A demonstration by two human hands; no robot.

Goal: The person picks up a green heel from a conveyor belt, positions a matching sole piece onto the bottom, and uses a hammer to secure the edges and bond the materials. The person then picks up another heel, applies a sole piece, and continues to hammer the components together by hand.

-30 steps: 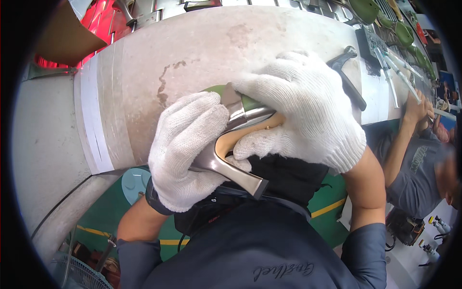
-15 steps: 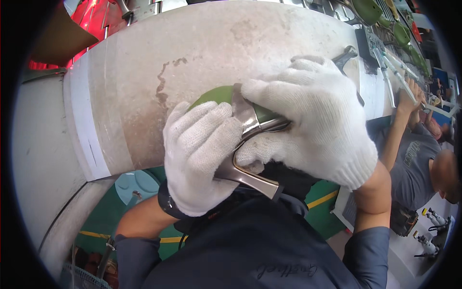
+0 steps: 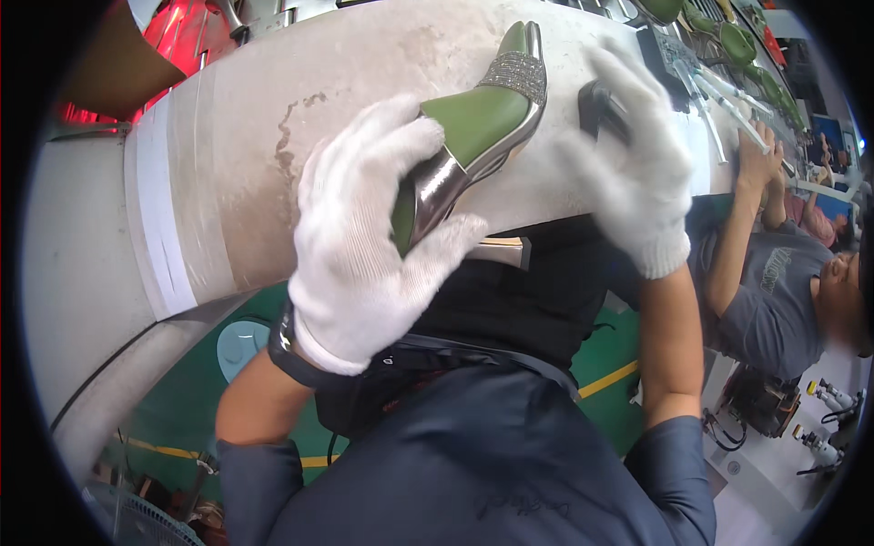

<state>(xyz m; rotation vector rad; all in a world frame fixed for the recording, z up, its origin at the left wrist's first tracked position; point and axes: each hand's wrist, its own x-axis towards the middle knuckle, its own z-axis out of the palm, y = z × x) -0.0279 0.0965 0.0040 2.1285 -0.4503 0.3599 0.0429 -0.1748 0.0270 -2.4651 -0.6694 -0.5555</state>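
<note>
My left hand (image 3: 355, 237), in a white knit glove, is closed round the back part of a green high-heeled shoe (image 3: 482, 114). Its pointed toe faces away from me; a glittering band crosses the front, and metallic trim runs along the sole and heel seat. The bronze-coloured heel (image 3: 501, 250) sticks out toward the right beneath my thumb. Off to the right, my gloved right hand (image 3: 628, 146) is apart from the shoe and blurred, its fingers and thumb spread. Between thumb and fingers shows a dark tool (image 3: 596, 109) on the worktop, partly hidden, its kind unclear.
A stained pale worktop (image 3: 228, 164) curves under the shoe. Syringe-like tubes (image 3: 719, 91) lie at its right, beside a co-worker's hands (image 3: 760, 159). More green shoes (image 3: 742, 45) stand at the far right. Red-lit machinery (image 3: 187, 36) is at the far left, a blue stool (image 3: 244, 346) below.
The shoe has turned and come up farther into view, its toe now pointing away. My right hand has let go of it and moved right, toward the dark tool. My left hand keeps hold.
</note>
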